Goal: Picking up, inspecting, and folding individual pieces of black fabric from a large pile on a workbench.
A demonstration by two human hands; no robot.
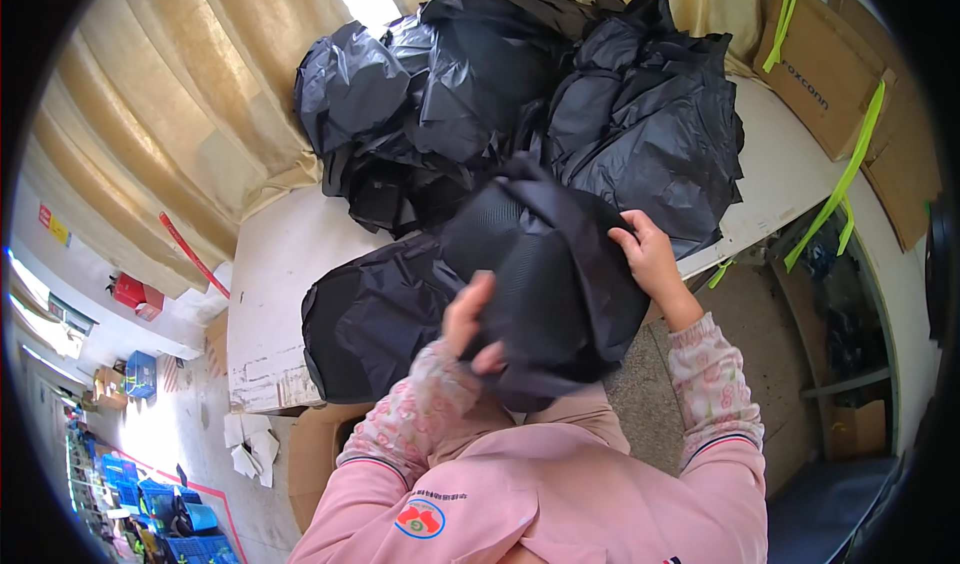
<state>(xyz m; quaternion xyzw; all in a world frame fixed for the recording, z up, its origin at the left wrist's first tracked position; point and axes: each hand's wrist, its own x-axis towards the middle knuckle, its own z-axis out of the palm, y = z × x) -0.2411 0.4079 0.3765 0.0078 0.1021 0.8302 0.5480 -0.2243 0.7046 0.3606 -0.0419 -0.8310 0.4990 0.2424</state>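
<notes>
A black panel (530, 304) with a ribbed, mesh-like face and thin, loose black fabric at its edges is held up over the table's front edge, blurred by motion. My right hand (650, 256) pinches its right edge, thumb on top. At its left side is my left hand (468, 316), smeared by movement, with a gap showing between thumb and fingers; it does not visibly grip the panel. Another black panel (375, 319) of similar fabric lies flat on the table to the left, partly covered by the held one.
Large heaps of thin black sheet pieces (650, 124) fill the back of the white table (270, 264). Cardboard (825, 74) with bright green straps (860, 154) leans at the right. A cardboard box (312, 469) stands on the floor by my left side. Beige curtains (190, 104) hang behind.
</notes>
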